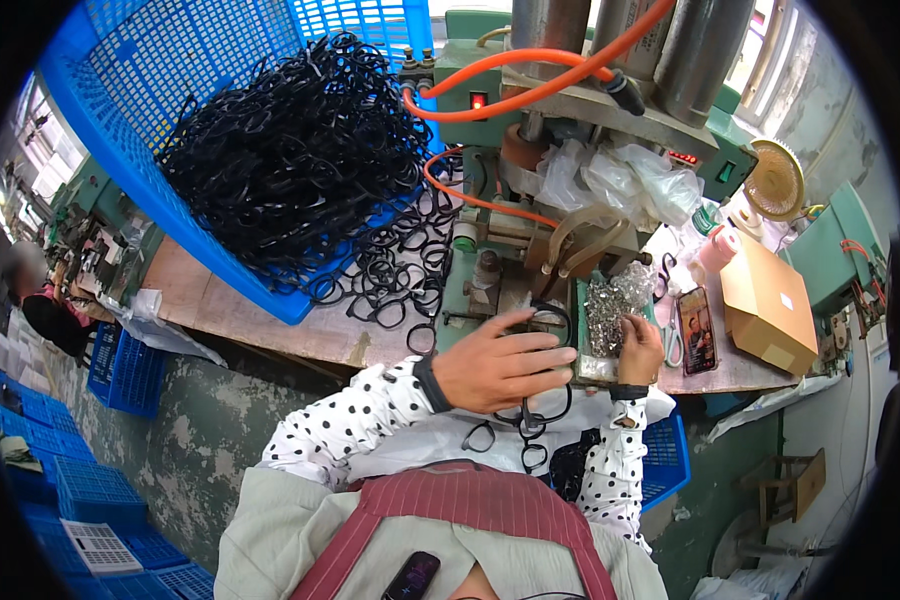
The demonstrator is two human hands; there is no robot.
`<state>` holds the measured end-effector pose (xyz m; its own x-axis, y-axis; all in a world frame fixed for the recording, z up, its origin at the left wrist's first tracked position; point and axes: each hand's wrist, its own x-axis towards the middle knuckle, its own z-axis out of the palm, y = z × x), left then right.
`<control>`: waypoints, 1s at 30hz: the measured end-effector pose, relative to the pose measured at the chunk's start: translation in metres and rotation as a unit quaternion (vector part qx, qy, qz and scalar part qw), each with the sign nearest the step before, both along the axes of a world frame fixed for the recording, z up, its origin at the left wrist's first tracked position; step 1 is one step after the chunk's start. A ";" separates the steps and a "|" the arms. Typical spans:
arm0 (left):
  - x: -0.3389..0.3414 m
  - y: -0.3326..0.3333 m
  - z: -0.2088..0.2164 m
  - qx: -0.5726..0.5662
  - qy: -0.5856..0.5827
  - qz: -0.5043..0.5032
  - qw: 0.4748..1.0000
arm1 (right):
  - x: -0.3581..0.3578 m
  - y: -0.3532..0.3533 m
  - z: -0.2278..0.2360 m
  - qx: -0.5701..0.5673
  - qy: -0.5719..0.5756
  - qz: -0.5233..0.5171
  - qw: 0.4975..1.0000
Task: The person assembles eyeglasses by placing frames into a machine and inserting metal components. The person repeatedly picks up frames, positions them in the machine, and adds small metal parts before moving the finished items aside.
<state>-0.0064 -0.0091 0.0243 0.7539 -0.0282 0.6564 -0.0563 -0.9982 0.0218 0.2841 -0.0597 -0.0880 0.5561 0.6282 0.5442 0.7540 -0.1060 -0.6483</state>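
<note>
Left hand (503, 364) grasps a half-hidden black frame (569, 403) — right hand (640, 352), grip unclear.

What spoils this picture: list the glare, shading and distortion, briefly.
Head view: pale window panes wash out at upper right; head view: crumpled clear plastic bag glints; head view: heaped black glasses frames merge into dark mass; head view: blue lattice plastic crate appears bowed inside the black fisheye rim.
</note>
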 end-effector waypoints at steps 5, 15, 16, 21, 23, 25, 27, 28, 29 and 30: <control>-0.047 0.087 -0.022 0.018 -0.145 0.193 0.970 | -0.010 0.001 -0.001 0.026 0.056 -0.024 0.998; -0.095 0.208 -0.139 -0.078 0.082 0.620 0.776 | -0.007 0.002 -0.006 0.025 -0.074 -0.069 0.995; -0.093 0.197 -0.137 -0.090 0.050 0.589 0.801 | -0.006 0.002 -0.008 0.029 -0.048 -0.078 0.995; -0.115 0.141 -0.127 -0.105 0.041 0.376 0.920 | -0.006 0.002 -0.010 0.016 0.013 -0.092 0.996; -0.120 0.124 -0.119 -0.114 0.044 0.329 0.936 | -0.004 0.001 -0.008 0.026 0.056 -0.074 0.995; -0.124 0.115 -0.112 -0.101 0.033 0.327 0.939 | -0.006 -0.002 -0.002 0.036 0.017 -0.048 0.998; -0.126 0.114 -0.109 -0.128 -0.023 0.335 0.933 | -0.012 -0.001 0.007 0.052 0.052 -0.034 0.997; -0.122 0.114 -0.105 -0.142 -0.088 0.335 0.927 | -0.017 0.001 0.016 0.058 0.030 -0.019 0.998; -0.116 0.111 -0.097 -0.189 -0.126 0.341 0.912 | -0.025 0.004 0.024 0.066 0.105 0.023 0.992; -0.110 0.108 -0.087 -0.235 -0.163 0.345 0.894 | -0.034 0.006 0.035 0.075 0.179 0.064 0.979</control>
